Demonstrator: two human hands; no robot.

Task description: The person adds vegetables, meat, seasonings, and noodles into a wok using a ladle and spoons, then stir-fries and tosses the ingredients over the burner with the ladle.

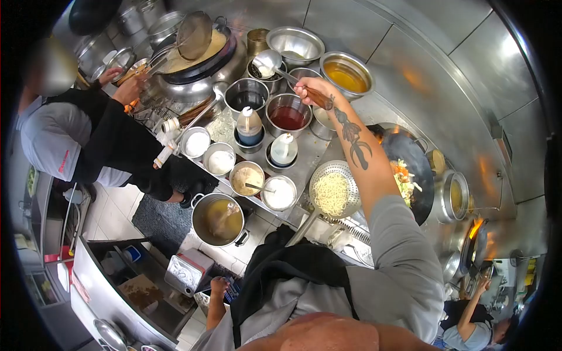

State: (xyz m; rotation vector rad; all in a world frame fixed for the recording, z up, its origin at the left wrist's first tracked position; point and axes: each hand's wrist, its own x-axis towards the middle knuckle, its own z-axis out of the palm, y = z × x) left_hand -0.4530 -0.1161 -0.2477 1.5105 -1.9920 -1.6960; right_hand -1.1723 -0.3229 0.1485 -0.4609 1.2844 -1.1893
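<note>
My right hand [316,92], at the end of an outstretched arm, is closed around the wooden handle of a ladle [267,62]. The ladle's metal bowl is over a dark-filled container among the seasoning pots. Close below my hand stands a pot of red liquid [288,114]. Under my forearm a wok [422,196] holds chopped vegetables [404,182]. Pale noodles [331,194] lie in a perforated strainer [353,175] left of the wok. My left hand [219,285] is low by my side with fingers curled. What it grips, if anything, is hidden; a blue item is beside it.
White seasoning bowls [221,161] line the counter's front, near squeeze bottles [249,123]. A stockpot [217,220] stands below. At left, a co-worker [64,134] works by a large wok [202,58]. Flames [476,227] rise at right, where another person [468,324] works.
</note>
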